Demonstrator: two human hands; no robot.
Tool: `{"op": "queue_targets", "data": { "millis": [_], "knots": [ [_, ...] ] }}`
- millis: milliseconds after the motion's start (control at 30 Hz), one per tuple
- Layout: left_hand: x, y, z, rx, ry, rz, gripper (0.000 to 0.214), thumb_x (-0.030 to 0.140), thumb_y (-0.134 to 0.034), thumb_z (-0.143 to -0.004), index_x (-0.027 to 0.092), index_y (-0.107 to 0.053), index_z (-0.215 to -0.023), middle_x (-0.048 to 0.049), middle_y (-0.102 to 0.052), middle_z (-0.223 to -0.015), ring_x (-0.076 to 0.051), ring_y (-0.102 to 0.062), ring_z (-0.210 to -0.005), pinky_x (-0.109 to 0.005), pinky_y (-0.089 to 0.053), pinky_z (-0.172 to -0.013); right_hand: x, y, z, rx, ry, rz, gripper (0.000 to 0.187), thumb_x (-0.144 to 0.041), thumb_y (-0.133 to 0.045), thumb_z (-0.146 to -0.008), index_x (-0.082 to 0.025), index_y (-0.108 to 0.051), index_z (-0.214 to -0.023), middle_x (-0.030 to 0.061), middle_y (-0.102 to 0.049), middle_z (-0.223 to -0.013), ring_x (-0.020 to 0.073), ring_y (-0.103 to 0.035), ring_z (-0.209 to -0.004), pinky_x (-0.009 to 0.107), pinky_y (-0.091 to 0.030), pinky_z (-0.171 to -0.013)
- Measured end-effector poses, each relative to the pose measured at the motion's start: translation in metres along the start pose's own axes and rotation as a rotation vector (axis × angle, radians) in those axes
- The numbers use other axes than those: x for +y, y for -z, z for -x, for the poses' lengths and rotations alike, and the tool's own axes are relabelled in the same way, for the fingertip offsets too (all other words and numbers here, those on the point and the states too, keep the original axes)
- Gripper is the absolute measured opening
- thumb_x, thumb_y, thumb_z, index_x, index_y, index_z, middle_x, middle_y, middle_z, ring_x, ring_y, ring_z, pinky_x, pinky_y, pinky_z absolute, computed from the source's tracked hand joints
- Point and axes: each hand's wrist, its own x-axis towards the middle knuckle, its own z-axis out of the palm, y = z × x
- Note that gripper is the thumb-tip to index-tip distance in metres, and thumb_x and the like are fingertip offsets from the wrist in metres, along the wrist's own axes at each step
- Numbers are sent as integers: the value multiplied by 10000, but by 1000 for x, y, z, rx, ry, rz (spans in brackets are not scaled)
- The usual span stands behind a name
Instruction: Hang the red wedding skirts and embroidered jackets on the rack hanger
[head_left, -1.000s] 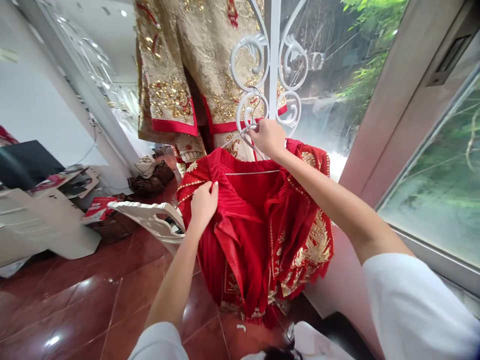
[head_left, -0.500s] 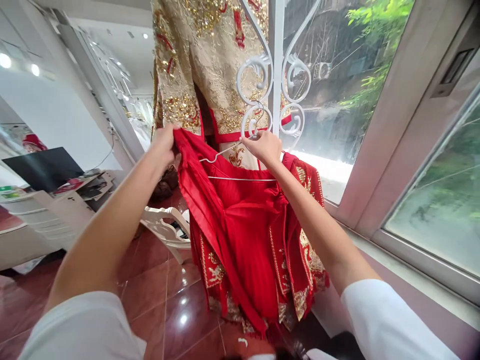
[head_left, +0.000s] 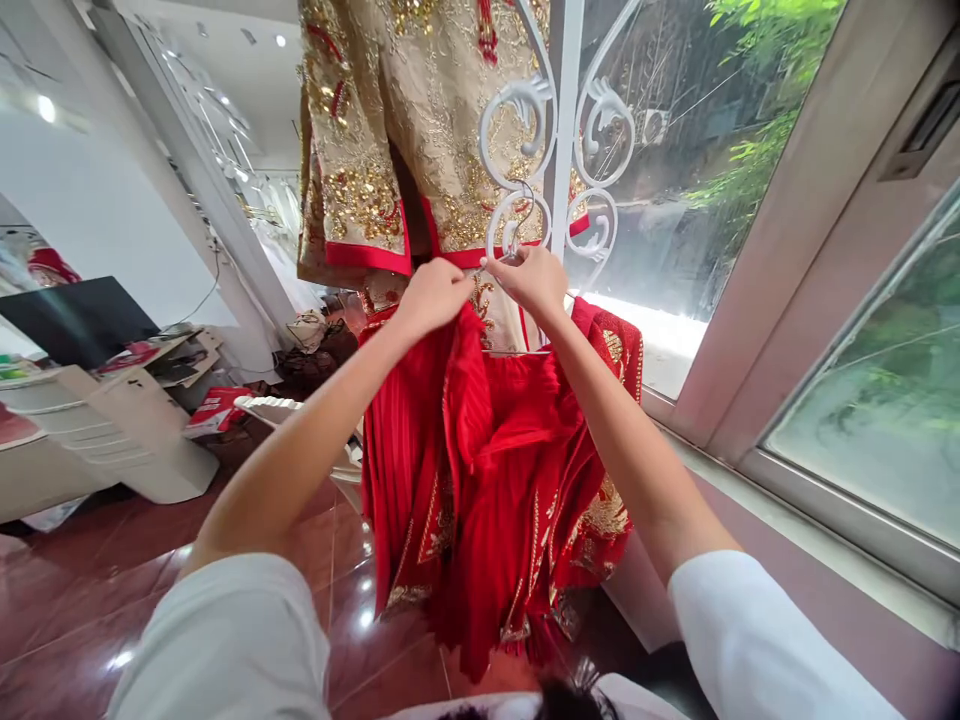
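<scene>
A red pleated skirt [head_left: 517, 430] with gold embroidered panels hangs in front of me from a thin wire hanger [head_left: 525, 205]. My right hand [head_left: 534, 280] is closed around the hanger just below its hook. Close beside it, my left hand [head_left: 439, 297] pinches the skirt's waistband near the hanger's left shoulder. Fabric and fingers cover most of the hanger's left arm. Behind the skirt hangs a gold and cream embroidered garment [head_left: 442, 130] with red trim.
A white scrolled metal rack [head_left: 566, 120] stands right behind the hanger. To the right is a sliding window frame [head_left: 750, 300]. At left are a white desk [head_left: 97, 430] with a dark monitor [head_left: 79, 335], a red box [head_left: 217, 410] and a white chair [head_left: 270, 408].
My left hand has moved right with the skirt's waistband, from the far left to beside my right hand. The skirt's opening has folded inward. My right hand stays on the hanger.
</scene>
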Motion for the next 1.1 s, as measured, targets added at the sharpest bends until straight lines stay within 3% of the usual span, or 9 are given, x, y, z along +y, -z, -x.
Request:
{"op": "queue_targets", "data": {
  "millis": [133,233,333,433,600,733,833,967,1100],
  "knots": [
    [-28,-20,48,107,-92,-309,170,335,-519,-797,186,-496,-719,-46,-586,-718,-206,-580,-779,-298,-417,-717,6,-1,4,14,88,31,346,-478,-436,-847,-173,-575,-934,88,-597,-820,220,-543,-812,340,-377,-713],
    [-50,-36,93,301,-80,-259,228,420,-470,-844,199,-471,-897,-31,-576,-793,-164,-553,-710,-275,-426,-669,12,2,15,38,182,42,296,-357,-449,-857,-173,-538,-1070,108,-606,-988,236,-535,-955,358,-387,-811],
    [-68,-59,142,473,-26,-192,258,434,-498,-834,199,-441,-924,-29,-541,-820,-153,-531,-714,-276,-437,-680,25,12,46,205,249,7,373,-287,-448,-853,-154,-468,-1200,133,-538,-1204,224,-467,-1134,355,-359,-945],
    [-81,-82,177,475,27,-158,296,413,-571,-791,196,-449,-951,-37,-534,-855,-160,-534,-728,-278,-455,-649,46,20,101,441,164,-12,361,-269,-464,-837,-155,-480,-1180,128,-531,-1196,222,-446,-1157,383,-335,-990],
    [-82,-94,169,591,-131,-254,509,385,-620,-761,125,-436,-1158,-170,-501,-1127,-271,-508,-1059,-410,-454,-877,89,17,179,454,-140,1,430,-377,-579,-770,-157,-519,-1136,131,-554,-1141,255,-498,-1071,430,-381,-925],
    [-78,-91,141,678,-214,-305,617,381,-654,-740,98,-410,-1231,-234,-388,-1286,-320,-412,-1195,-494,-362,-995,106,21,196,253,-325,-130,444,-442,-581,-771,-158,-542,-1110,101,-641,-981,209,-589,-808,364,-452,-764],
    [-80,-96,153,807,-245,-237,441,347,-645,-745,103,-498,-1082,-210,-489,-1141,-288,-485,-1095,-447,-435,-918,105,34,203,302,-290,-56,337,-409,-545,-801,-165,-583,-1031,83,-652,-916,198,-582,-759,356,-444,-746],
    [-91,-119,210,529,-127,17,106,266,-510,-841,165,-538,-860,-46,-582,-745,-153,-578,-689,-289,-503,-675,87,38,224,477,-142,67,208,-309,-521,-816,-154,-608,-927,96,-638,-910,210,-566,-852,353,-426,-801],
    [-105,-155,240,243,240,31,301,366,-525,-830,136,-546,-1023,-110,-643,-881,-218,-627,-794,-339,-506,-696,65,5,242,-90,-165,-249,156,-265,-522,-819,-170,-635,-770,44,-669,-756,151,-591,-665,265,-444,-646]
  ]
}}
